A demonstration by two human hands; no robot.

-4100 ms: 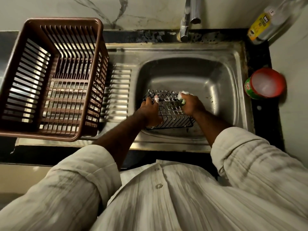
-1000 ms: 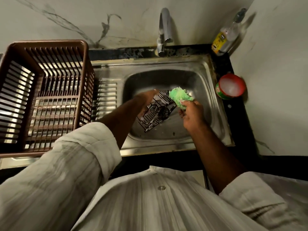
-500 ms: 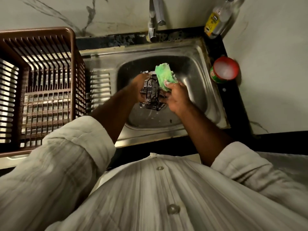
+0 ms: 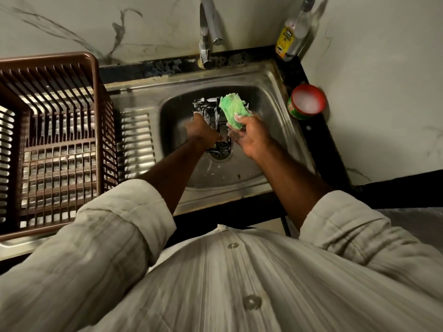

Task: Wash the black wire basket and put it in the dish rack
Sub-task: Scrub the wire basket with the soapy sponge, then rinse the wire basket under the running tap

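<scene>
Basket [image 4: 209,113] on end in sink [image 4: 230,188], left hand [image 4: 200,131] gripping 9 o'clock edge; right hand [image 4: 253,137] clutching sponge [image 4: 233,111] at 3 o'clock. Room toward 6 o'clock. Earlier basket lay flat.

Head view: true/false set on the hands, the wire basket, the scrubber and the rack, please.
1. The left hand grips the black wire basket over the sink. True.
2. The right hand holds nothing. False: it grips the green scrubber.
3. The basket lies in the dish rack. False: it is over the sink, in the left hand.
4. The dish rack stands left of the sink bowl. True.
5. The red-rimmed tub sits left of the sink. False: it sits on the right.
</scene>
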